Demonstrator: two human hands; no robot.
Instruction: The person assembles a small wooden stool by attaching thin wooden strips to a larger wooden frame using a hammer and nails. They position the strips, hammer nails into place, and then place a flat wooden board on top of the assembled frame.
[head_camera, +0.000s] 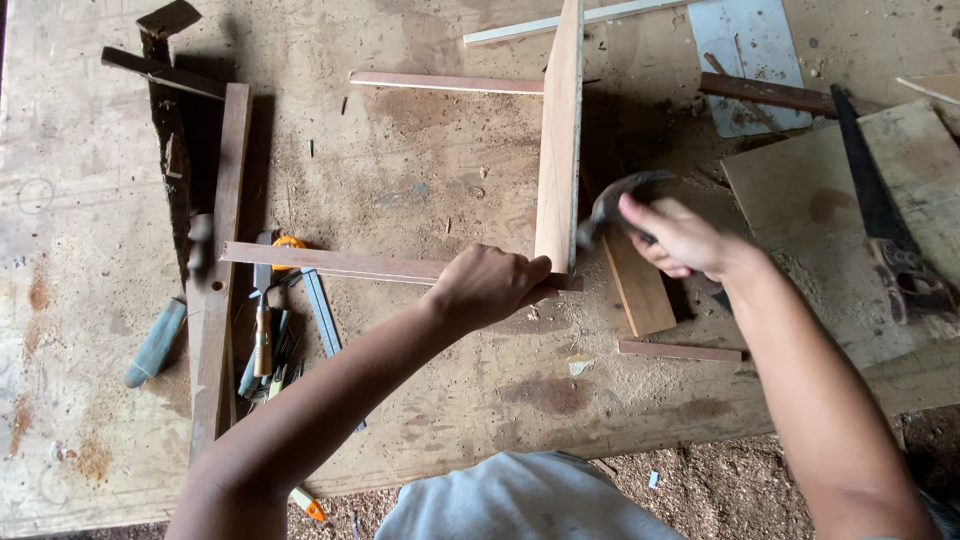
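Pale upright wooden board (560, 140) stands on edge at the centre of the frame, its long axis running from the top edge down to my left hand (487, 285). That hand clamps its lower end against a thin reddish strip (330, 262) lying crosswise on the worn plywood bench (440, 170). Just right of the board, my right hand (678, 236) grips a blurred steel-headed hammer (612, 203), head toward the board's lower face.

My left hand (487, 285) grips a smooth, pale wooden board (560, 140) and thin reddish wooden strip (335, 262), my right hand (680, 238) a dull grey metal hammer (610, 205), over a rough, stained, sawdust-strewn plywood bench (90, 330).
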